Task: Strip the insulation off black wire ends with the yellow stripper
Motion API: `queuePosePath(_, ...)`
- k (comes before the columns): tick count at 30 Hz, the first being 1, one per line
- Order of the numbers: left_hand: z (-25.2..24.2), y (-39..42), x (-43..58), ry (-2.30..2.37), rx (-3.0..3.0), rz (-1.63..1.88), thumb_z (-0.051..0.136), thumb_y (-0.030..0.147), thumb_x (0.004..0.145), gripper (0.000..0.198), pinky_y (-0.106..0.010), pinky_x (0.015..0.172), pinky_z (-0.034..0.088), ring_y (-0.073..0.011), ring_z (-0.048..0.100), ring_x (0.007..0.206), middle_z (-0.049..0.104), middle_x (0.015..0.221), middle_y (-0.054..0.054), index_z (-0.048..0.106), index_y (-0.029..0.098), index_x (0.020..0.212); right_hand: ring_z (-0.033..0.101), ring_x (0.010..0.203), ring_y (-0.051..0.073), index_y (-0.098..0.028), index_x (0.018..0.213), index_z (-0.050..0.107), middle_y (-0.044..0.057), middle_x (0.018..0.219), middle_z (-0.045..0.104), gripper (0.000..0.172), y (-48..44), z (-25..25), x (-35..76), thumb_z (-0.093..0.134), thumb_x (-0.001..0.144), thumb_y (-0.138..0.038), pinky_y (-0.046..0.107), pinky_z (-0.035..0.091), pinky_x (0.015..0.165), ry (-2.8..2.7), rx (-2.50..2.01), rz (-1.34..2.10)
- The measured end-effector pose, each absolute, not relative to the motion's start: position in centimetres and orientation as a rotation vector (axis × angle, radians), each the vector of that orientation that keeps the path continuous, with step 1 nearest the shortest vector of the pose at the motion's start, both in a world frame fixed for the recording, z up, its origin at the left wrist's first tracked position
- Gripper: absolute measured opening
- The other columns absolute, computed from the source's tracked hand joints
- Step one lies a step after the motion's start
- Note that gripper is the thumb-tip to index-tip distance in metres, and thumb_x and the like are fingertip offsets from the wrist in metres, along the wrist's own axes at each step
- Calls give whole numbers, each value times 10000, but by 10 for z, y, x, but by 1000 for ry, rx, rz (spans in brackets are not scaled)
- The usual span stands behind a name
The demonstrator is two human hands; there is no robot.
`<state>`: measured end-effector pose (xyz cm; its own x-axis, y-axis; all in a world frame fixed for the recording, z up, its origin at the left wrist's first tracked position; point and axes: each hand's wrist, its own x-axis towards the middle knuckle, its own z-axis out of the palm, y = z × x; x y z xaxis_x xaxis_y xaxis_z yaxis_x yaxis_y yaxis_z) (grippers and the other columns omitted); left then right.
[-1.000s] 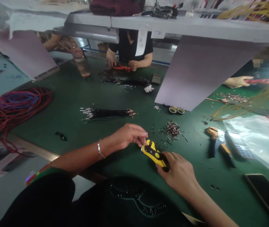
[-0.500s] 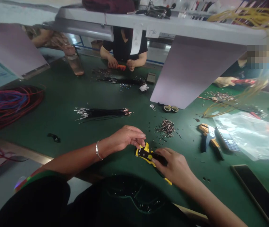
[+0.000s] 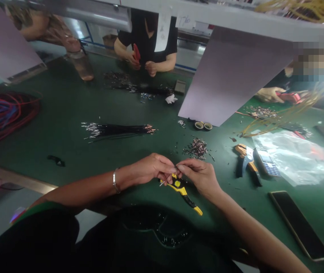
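Note:
My left hand point(image 3: 158, 168) and my right hand point(image 3: 198, 175) meet at their fingertips, both closed in a pinch. From under the left fingers pokes a small silver-tipped piece point(image 3: 162, 183). What the right fingertips grip is hidden. Directly beneath the hands lies a yellow-and-black hand crimping tool point(image 3: 184, 192), its jaws partly covered by the fingers and its handles pointing to the lower right. A heap of small dark and coppery bits point(image 3: 197, 148) sits just beyond the right hand. Further left rests a bundle of black wires point(image 3: 119, 130) with silver and copper-coloured ends.
At right are orange-and-black pliers point(image 3: 247, 163), a keypad phone point(image 3: 267, 162), a plastic bag point(image 3: 301, 157) and a dark smartphone point(image 3: 300, 225). Tape rolls point(image 3: 203, 125) stand by a grey panel point(image 3: 236, 76). Red and blue wire coils point(image 3: 5, 117) lie left. Co-workers sit opposite and at right.
My right hand has let go of the crimping tool and moved up and left to meet my left fingertips. The tool now lies on the table. The view has shifted slightly.

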<state>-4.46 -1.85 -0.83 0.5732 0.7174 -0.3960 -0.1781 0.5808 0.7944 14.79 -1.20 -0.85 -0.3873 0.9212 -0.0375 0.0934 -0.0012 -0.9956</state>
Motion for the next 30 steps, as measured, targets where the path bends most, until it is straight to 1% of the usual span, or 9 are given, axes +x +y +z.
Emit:
queuePosePath(3, -9, -18, -45, 796, 786, 594, 805, 232, 642, 179, -287, 598, 505, -122, 605, 558, 671, 641, -55, 727, 103, 738, 614, 589, 149, -215, 769, 744, 19, 662, 697, 134, -10, -10, 150, 720, 764, -346, 314, 539, 603, -1538, -1031, 1520)
queuePosePath(5, -10, -18, -44, 810, 801, 613, 804, 205, 625, 171, -282, 608, 504, -130, 620, 596, 682, 671, -59, 732, 109, 747, 610, 587, 152, -215, 770, 745, 22, 667, 698, 144, -10, -11, 151, 719, 764, -356, 322, 541, 601, -1536, -1021, 1517)
queuePosePath(8, -12, -17, -44, 822, 827, 615, 792, 215, 644, 170, -267, 600, 500, -161, 653, 700, 701, 740, -84, 736, 111, 765, 598, 563, 147, -211, 729, 739, 16, 621, 673, 144, -10, -9, 152, 719, 754, -351, 310, 530, 569, -1536, -1046, 1476)
queuePosePath(10, -14, -17, -44, 814, 843, 605, 785, 225, 661, 170, -263, 593, 502, -164, 657, 715, 706, 763, -91, 737, 112, 778, 591, 545, 141, -207, 706, 732, 11, 598, 660, 135, -11, -8, 151, 715, 746, -335, 297, 518, 548, -1543, -1063, 1451)
queuePosePath(14, -18, -16, -45, 782, 848, 550, 763, 249, 696, 171, -251, 554, 496, -143, 645, 627, 692, 693, -70, 735, 119, 804, 582, 522, 132, -201, 691, 720, 1, 565, 643, 114, -12, -7, 152, 709, 738, -304, 282, 503, 533, -1559, -1085, 1445)
queuePosePath(18, -20, -16, -45, 810, 945, 560, 743, 268, 714, 173, -208, 445, 412, -103, 584, 503, 650, 585, -30, 743, 130, 818, 572, 504, 132, -194, 683, 707, -1, 543, 635, 144, -11, -8, 155, 722, 727, -330, 278, 493, 513, -1563, -1087, 1475)
queuePosePath(21, -20, -17, -45, 848, 988, 558, 739, 263, 709, 165, -201, 413, 364, -76, 526, 439, 628, 538, -11, 752, 139, 817, 558, 492, 124, -190, 670, 697, 2, 552, 641, 166, -10, -9, 157, 725, 722, -346, 270, 483, 502, -1578, -1075, 1510)
queuePosePath(25, -20, -18, -43, 906, 1001, 552, 739, 232, 679, 128, -203, 398, 333, -64, 482, 412, 605, 501, 1, 756, 148, 774, 542, 483, 112, -186, 675, 692, 12, 592, 667, 177, -9, -11, 158, 725, 716, -355, 263, 473, 491, -1575, -1059, 1585)
queuePosePath(30, -22, -19, -41, 928, 1043, 495, 701, 213, 684, 135, -198, 372, 291, -67, 472, 401, 574, 473, 8, 762, 143, 782, 522, 468, 101, -177, 662, 683, 6, 580, 655, 185, -8, -12, 159, 715, 723, -349, 249, 446, 473, -1589, -1065, 1653)
